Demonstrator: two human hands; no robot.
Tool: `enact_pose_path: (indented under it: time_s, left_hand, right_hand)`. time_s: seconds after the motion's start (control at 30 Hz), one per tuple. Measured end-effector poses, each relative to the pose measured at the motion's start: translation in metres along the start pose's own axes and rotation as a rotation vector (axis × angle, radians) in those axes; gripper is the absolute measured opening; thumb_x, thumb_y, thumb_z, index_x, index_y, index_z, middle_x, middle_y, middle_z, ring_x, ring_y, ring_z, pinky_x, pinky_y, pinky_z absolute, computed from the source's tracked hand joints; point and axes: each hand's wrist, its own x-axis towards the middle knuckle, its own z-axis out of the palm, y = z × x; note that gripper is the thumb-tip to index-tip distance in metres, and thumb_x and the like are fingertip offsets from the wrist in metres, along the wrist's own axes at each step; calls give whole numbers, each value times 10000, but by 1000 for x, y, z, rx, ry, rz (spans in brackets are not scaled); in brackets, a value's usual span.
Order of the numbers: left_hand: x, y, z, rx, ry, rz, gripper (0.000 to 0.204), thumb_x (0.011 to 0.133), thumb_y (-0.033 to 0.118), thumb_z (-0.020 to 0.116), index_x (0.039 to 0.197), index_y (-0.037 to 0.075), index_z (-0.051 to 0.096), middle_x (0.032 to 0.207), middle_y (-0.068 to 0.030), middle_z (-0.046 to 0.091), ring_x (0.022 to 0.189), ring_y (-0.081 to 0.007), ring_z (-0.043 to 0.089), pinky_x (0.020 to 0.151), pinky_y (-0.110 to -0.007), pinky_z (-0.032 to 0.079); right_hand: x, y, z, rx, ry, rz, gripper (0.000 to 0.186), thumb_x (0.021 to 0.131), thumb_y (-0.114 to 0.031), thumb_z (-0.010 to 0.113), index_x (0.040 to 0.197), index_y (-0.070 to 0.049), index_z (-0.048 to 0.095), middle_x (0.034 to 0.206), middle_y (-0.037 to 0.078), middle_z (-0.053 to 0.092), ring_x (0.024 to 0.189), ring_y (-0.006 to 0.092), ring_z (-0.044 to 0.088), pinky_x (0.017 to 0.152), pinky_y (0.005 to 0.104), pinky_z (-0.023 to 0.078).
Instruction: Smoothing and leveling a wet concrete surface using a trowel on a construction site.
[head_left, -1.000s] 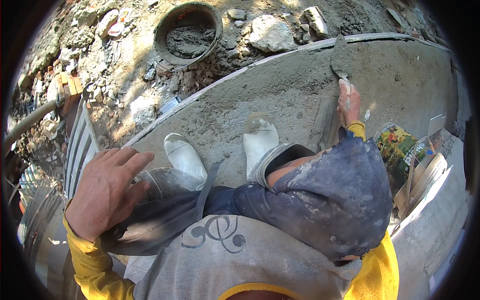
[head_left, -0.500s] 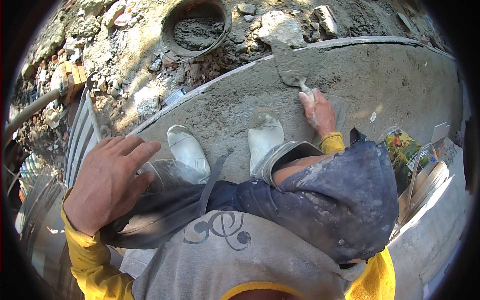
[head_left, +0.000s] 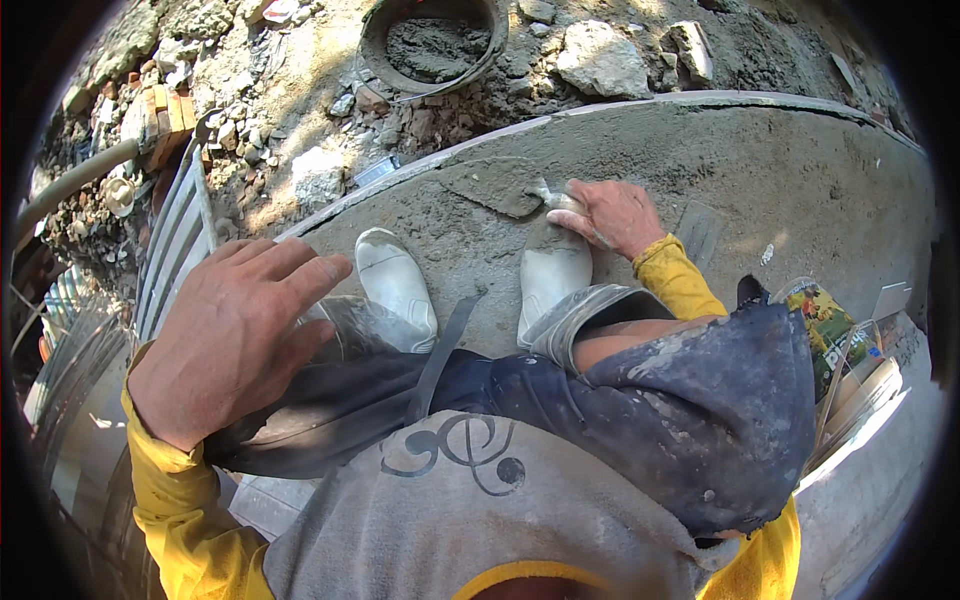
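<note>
My right hand (head_left: 612, 214) grips the handle of a trowel (head_left: 495, 187) whose flat blade lies on the wet grey cement surface (head_left: 780, 170), just beyond my right white shoe (head_left: 555, 270). My left hand (head_left: 235, 335) rests flat on my left knee, fingers spread, holding nothing. My left white shoe (head_left: 395, 282) stands on the cement beside it. I crouch in dusty dark trousers, a grey shirt and yellow sleeves.
A round pan of grey mortar (head_left: 435, 40) sits among stones and rubble (head_left: 600, 55) past the slab's curved edge. Metal rods and a pipe (head_left: 75, 185) lie at the left. A printed bag (head_left: 830, 325) and boards are at the right.
My right hand has drawn the trowel leftward and nearer across the cement, from far right to just in front of my right shoe. The left hand stays on the knee.
</note>
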Motion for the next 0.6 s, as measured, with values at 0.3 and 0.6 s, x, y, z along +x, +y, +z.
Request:
enact_pose_path:
  time_s: [0.3,0.6]
  left_hand:
    - [-19,-5,8,-47,0,-55,506,739,126,731,1210,4,595,1019,-152,613,929,-360,587,835,-437,459]
    - [-12,1,1,-30,21,-39,493,739,128,732,1200,10,603,1037,-153,618,934,-365,587,841,-443,459]
  right_hand:
    - [-8,68,-32,15,294,413,514,912,-596,571,1013,-95,618,862,171,695,839,371,683,694,473,528]
    - [-15,30,-9,78,172,410,511,895,-603,589,1024,-110,631,902,194,690,851,423,658,725,504,508]
